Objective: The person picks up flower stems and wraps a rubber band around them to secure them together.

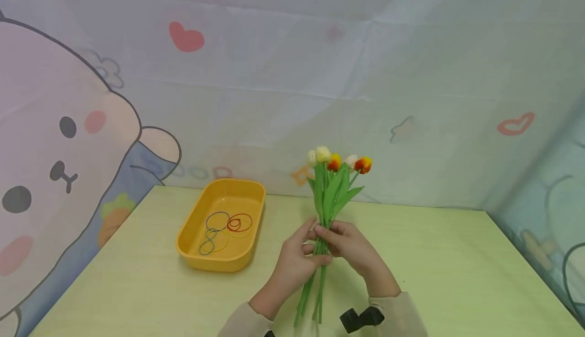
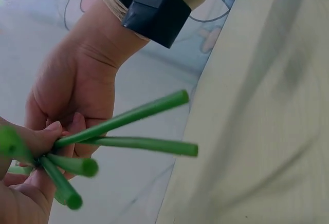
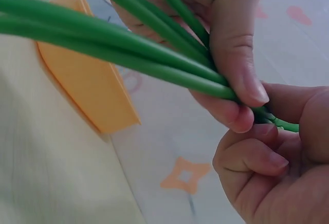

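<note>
A bunch of artificial tulips (image 1: 331,190), with cream, pinkish-white and orange-yellow heads, stands upright above the table in both hands. The left hand (image 1: 299,261) grips the stems with its thumb across them. Just above it the right hand (image 1: 349,245) pinches the same stems below the leaves. In the left wrist view the cut ends of several stems (image 2: 139,113) fan out beyond the fingers. The right wrist view shows the left hand's thumb (image 3: 239,54) on the green stems (image 3: 118,44), with the right hand (image 3: 288,167) beside it, fingers curled at the stems.
A yellow tray (image 1: 219,263) holding several coloured rubber bands (image 1: 238,222) stands left of the hands on the pale table (image 1: 457,276). A printed cloth (image 1: 283,63) with hearts and a cartoon animal hangs behind. A dark cable (image 1: 565,271) is at the right edge.
</note>
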Demonstrator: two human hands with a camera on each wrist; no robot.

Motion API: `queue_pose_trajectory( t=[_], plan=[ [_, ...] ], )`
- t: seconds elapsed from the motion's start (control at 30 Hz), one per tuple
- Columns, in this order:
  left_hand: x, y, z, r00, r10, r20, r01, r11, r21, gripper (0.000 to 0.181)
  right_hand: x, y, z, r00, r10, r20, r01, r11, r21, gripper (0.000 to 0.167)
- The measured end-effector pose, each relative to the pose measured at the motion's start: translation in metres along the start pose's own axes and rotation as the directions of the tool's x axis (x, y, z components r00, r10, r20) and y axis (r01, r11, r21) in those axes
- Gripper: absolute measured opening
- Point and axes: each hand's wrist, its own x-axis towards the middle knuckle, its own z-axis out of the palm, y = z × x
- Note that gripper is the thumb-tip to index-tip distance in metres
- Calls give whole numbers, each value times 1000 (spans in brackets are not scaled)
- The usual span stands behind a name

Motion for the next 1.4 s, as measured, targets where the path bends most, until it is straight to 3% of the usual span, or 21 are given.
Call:
queue_pose_trajectory(
  t=[0.23, 0.4, 0.53, 0.7, 0.8, 0.97, 1.17, 1.4],
  plan=[
    [1, -3, -2, 1000, -7, -17, 7, 999, 46, 79, -1, -2, 1, 1000, 3, -9, -2, 999, 32, 25],
    [2, -4, -3, 1000, -30, 7, 30, 1000, 5, 78, -1, -1, 0, 1000, -6, -17, 7, 999, 47, 24],
    [2, -5, -2, 996, -75, 51, 78, 995, -64, 69, -2, 0, -2, 999, -1, -38, 3, 999, 51, 23],
    [0, -6, -2, 982, -111, 151, 132, 982, -134, 42, -4, 0, -6, 998, 11, -59, -9, 999, 34, 26],
    [-2, -5, -4, 969, -121, 214, 153, 978, -141, 37, -5, -2, -9, 998, 9, -58, -8, 1000, 22, 26],
    [-3, -3, -7, 953, -140, 268, 172, 980, -99, 31, -6, -4, -12, 999, 0, -43, 0, 1000, 19, 25],
    [-4, -1, -6, 952, -162, 262, 190, 978, -86, 26, -6, -5, -12, 999, -3, -33, 3, 1000, 9, 26],
    [-4, -4, -3, 970, -150, 193, 168, 982, -82, 20, -6, -7, -8, 998, 16, -59, -12, 998, 67, 34]
  ],
)
